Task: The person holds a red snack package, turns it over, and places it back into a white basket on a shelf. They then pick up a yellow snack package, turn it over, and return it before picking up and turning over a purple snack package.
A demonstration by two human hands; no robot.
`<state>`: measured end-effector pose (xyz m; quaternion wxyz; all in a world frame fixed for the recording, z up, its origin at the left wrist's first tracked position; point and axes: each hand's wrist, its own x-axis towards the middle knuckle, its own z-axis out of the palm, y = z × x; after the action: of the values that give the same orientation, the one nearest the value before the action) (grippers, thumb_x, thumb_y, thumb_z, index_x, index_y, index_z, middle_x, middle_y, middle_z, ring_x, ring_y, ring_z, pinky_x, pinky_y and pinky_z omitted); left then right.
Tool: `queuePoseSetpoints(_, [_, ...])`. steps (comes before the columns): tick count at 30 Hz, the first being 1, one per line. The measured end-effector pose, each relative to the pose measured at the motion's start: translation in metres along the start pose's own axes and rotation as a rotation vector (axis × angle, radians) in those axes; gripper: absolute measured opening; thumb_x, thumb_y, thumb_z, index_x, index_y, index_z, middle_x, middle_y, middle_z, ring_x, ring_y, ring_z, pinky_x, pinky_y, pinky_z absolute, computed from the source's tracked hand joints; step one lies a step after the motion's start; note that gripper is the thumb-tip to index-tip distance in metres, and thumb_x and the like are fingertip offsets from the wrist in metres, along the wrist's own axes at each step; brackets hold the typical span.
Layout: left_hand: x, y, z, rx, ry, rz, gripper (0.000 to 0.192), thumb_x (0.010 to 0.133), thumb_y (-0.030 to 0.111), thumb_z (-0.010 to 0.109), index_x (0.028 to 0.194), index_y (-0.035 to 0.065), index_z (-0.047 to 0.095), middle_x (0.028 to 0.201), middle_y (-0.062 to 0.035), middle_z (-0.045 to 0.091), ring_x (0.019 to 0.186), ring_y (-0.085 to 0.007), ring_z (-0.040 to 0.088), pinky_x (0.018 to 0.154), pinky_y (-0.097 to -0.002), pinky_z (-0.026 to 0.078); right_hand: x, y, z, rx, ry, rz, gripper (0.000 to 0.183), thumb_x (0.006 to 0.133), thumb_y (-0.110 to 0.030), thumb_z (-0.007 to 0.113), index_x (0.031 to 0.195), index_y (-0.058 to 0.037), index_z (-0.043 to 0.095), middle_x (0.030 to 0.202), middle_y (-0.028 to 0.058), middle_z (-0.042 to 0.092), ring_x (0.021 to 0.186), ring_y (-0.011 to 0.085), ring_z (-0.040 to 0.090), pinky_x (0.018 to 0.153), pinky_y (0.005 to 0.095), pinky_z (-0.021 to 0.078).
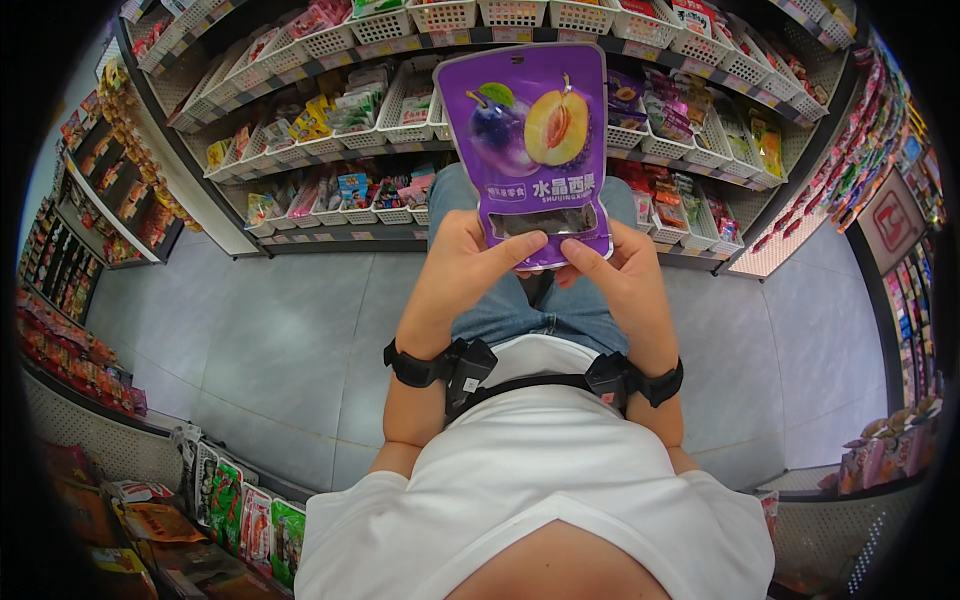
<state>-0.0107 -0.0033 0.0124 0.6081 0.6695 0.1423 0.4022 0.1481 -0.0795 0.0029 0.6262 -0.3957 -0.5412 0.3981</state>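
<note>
A purple snack pouch [536, 150] with plums printed on it is held upright between both hands, its front facing me. My left hand [476, 255] grips the lower left corner, with the thumb on the front beside the small clear window. On the lower right corner, my right hand [611, 262] has its thumb pressed near the bottom edge. The other fingers are mostly hidden behind the pouch. A black strap with a small box sits on each wrist.
Ahead, curved shelves hold white plastic baskets [405, 124] of packaged snacks. Similar purple pouches [626, 97] lie in a basket right of the held one. Hanging packets [862, 142] are at the right; green and red bags [225, 495] stand on a shelf at lower left. Grey tiles [277, 322] cover the floor.
</note>
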Motion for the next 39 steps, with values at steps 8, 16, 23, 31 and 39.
queuePoseSetpoints(8, [0.003,-0.007,0.0,-0.014,-0.027,0.011,0.016,0.078,0.01,0.061,0.088,-0.0024,0.062,0.074,-0.0049,0.061,0.061,-0.0076,0.054,0.054,-0.021,0.044,-0.001,-0.006,-0.005,-0.055,-0.027,0.02,0.022,0.08,-0.018,0.06,0.091,0.0018,0.058,0.076,0.0055,0.06,0.064,0.0083,0.055,0.056,0.0196,0.0447])
queuePoseSetpoints(16, [0.003,-0.006,-0.001,0.027,-0.053,-0.004,0.016,0.078,0.011,0.061,0.087,-0.0021,0.062,0.074,-0.0045,0.061,0.06,-0.0074,0.054,0.053,-0.021,0.045,0.0,-0.002,-0.006,-0.051,-0.036,0.04,0.022,0.081,-0.021,0.06,0.086,0.0011,0.06,0.07,0.0048,0.06,0.059,0.0063,0.053,0.052,0.0181,0.0415])
queuePoseSetpoints(23, [0.005,-0.009,-0.001,0.043,0.026,0.068,0.019,0.081,0.016,0.059,0.088,-0.0016,0.06,0.072,-0.0033,0.06,0.06,-0.0072,0.053,0.053,-0.021,0.044,0.003,0.006,0.001,-0.018,0.037,-0.051,0.021,0.081,-0.02,0.059,0.085,0.0007,0.06,0.068,0.0033,0.059,0.056,0.0057,0.051,0.05,0.0177,0.0403])
queuePoseSetpoints(31, [0.006,-0.012,-0.006,0.059,0.018,0.068,0.022,0.083,0.02,0.057,0.088,-0.0012,0.059,0.074,-0.0033,0.06,0.062,-0.0071,0.054,0.055,-0.0205,0.044,0.004,0.006,-0.005,-0.097,0.015,-0.036,0.021,0.081,-0.019,0.058,0.089,0.0007,0.059,0.073,0.0027,0.059,0.059,0.0057,0.052,0.052,0.0178,0.0422])
queuePoseSetpoints(39, [0.006,-0.01,0.002,0.007,0.14,0.187,0.022,0.08,0.015,0.06,0.092,-0.0031,0.058,0.081,-0.0029,0.06,0.068,-0.0047,0.052,0.06,-0.0183,0.043,0.004,0.004,-0.002,-0.083,0.009,0.01,0.025,0.081,-0.019,0.059,0.096,0.0006,0.059,0.081,0.0019,0.06,0.067,0.0057,0.053,0.056,0.0186,0.0452])
